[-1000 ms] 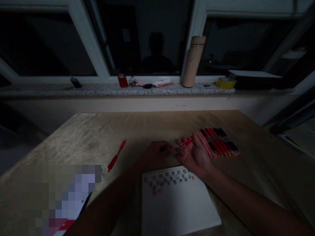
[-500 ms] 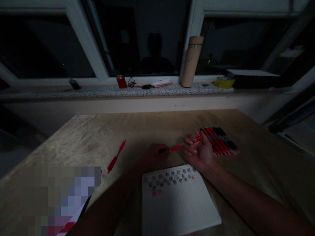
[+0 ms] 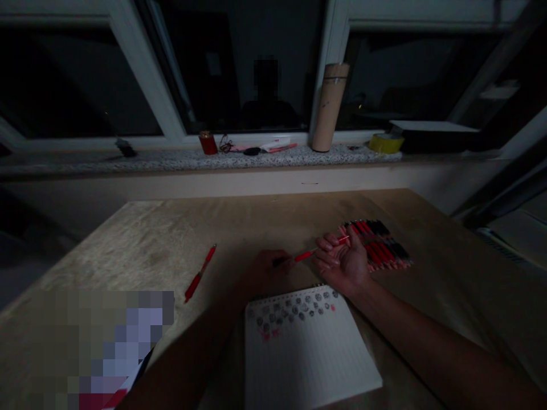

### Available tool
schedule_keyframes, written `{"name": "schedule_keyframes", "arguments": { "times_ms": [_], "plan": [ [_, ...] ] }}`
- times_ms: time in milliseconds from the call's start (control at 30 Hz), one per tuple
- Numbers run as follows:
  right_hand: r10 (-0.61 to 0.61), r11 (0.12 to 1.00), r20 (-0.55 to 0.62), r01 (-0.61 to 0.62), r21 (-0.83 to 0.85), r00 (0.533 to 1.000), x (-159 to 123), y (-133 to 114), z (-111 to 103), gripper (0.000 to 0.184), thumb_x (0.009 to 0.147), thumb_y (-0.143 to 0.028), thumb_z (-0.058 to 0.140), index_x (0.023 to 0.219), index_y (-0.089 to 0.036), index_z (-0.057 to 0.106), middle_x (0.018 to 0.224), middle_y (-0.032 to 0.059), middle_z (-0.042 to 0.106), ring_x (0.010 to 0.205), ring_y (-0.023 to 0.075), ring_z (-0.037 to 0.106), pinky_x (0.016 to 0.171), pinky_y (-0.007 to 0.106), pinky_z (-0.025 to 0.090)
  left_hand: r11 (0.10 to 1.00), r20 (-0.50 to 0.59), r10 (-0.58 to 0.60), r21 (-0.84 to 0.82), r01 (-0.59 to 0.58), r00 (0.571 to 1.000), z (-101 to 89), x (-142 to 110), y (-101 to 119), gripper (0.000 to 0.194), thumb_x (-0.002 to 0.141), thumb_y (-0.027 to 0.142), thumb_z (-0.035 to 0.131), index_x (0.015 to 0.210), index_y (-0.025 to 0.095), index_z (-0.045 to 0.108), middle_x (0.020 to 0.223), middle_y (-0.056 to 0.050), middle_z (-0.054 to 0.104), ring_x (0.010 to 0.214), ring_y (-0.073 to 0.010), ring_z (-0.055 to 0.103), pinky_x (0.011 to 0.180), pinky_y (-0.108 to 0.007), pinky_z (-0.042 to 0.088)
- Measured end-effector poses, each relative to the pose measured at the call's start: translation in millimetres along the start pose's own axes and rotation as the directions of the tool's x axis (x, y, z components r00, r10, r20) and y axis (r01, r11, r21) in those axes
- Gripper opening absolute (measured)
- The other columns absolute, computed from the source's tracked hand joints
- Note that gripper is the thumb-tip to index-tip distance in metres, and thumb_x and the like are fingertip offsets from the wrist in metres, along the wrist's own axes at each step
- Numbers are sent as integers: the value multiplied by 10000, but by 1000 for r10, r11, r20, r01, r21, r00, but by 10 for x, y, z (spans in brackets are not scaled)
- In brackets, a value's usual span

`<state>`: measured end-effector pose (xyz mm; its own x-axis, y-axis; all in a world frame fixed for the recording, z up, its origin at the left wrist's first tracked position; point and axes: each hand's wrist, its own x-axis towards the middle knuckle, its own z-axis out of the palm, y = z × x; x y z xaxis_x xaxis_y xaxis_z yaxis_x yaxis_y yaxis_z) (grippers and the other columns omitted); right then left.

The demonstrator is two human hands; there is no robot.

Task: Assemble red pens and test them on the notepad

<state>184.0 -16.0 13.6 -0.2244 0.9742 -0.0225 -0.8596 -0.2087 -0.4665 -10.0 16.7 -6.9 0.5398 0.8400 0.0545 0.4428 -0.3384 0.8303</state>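
The one camera sits on my head and looks forward and down across the table (image 3: 239, 222), facing the window (image 3: 265, 34) beyond the far sill (image 3: 171, 162). My left hand (image 3: 270, 266) and right hand (image 3: 345, 263) fall mid-view, fairly close, with the notebook (image 3: 307, 359) at the near edge.

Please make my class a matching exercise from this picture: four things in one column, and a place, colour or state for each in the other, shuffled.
1. Right hand
2. Notepad
3. Tape roll
4. Loose pen

A. Yellow, on the windowsill
B. Lying alone on the table, left of both hands
C. Palm showing, with a red pen part in its grip
D. Lined, with small dark and red marks near its top edge

Pairs: 1-C, 2-D, 3-A, 4-B
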Motion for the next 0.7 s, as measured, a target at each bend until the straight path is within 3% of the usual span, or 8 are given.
{"name": "schedule_keyframes", "arguments": {
  "times_ms": [200,467,700],
  "plan": [
    [15,996,-12,-14,92,1000,-12,1,20,374,865,-459,442,606,-190,405,546,-64,414,332,42,254,371,202,295,1000,33,-17,-24,18,999,19,-16,-24,380,814,458,473,733,120,626,598,18,504,559,-97,421,511,-212,294],
    [22,997,-53,-18,79,998,-14,-4,34,361,878,-422,432,603,-191,396,541,-68,414,318,39,219,368,202,281,1000,33,9,-12,-9,999,18,-14,-36,378,815,463,481,737,124,628,612,21,505,568,-95,421,524,-214,298],
    [21,1000,-53,-22,-13,998,13,-21,-13,389,852,-518,425,633,-197,451,565,-52,459,340,57,275,404,226,327,999,-30,-18,-31,18,999,6,-5,-28,368,814,462,478,708,128,593,581,33,460,561,-95,401,521,-219,287]
  ]
}}
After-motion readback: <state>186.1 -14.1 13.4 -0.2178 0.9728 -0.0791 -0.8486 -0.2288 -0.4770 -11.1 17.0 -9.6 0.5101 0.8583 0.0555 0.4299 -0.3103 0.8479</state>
